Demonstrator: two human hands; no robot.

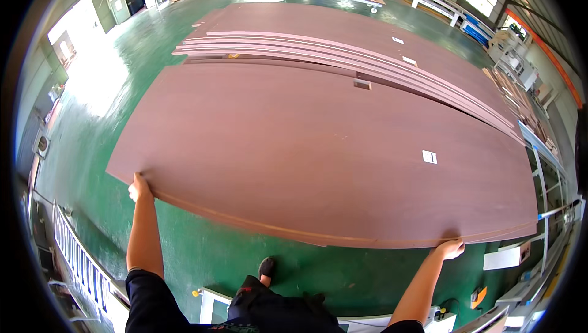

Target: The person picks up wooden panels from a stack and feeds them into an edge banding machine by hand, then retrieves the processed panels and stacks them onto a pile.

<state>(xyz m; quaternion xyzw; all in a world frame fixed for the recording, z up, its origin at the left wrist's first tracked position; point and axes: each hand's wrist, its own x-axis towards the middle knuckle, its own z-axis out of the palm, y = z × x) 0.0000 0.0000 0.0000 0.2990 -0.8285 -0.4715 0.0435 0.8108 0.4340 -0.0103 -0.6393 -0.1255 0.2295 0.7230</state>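
A large flat brown panel (275,149) spans the middle of the head view, with a small rectangular cutout near its far edge and a white label (429,157) toward its right end. My left hand (140,187) grips its near edge close to the left corner, fingers closed around the rim. Toward the right end, my right hand (451,248) is closed on the same near edge. The fingers under the panel are hidden. Beneath the near edge a second edge shows, so another sheet may lie under it.
Behind it lies a stack of similar brown panels (343,56). A metal frame (544,192) stands by the right end, near a white box (506,257) and an orange object (478,297) on the green floor (202,235). A ladder-like white rack (79,259) is at left.
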